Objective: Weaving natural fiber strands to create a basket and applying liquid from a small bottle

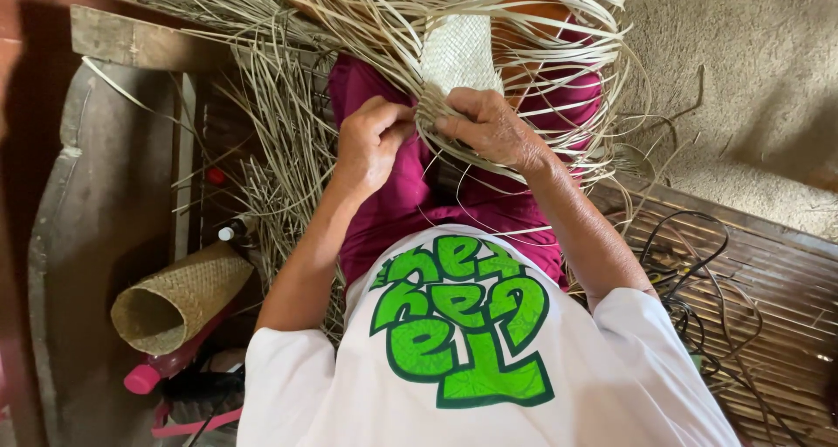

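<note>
- left hand pinching thin strips at the woven mat edge
- right hand pressed on the same edge — mat runs straight away from both hands, over the lap

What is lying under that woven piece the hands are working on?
Under the woven piece are loose pale strips and the person's magenta-clothed lap. The left hand and right hand cover its near edge.

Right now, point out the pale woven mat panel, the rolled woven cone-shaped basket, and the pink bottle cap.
pale woven mat panel [460,54], head view, middle of its plaited face.
rolled woven cone-shaped basket [196,290], head view, its outer woven wall.
pink bottle cap [140,380], head view, cap's side.
</note>
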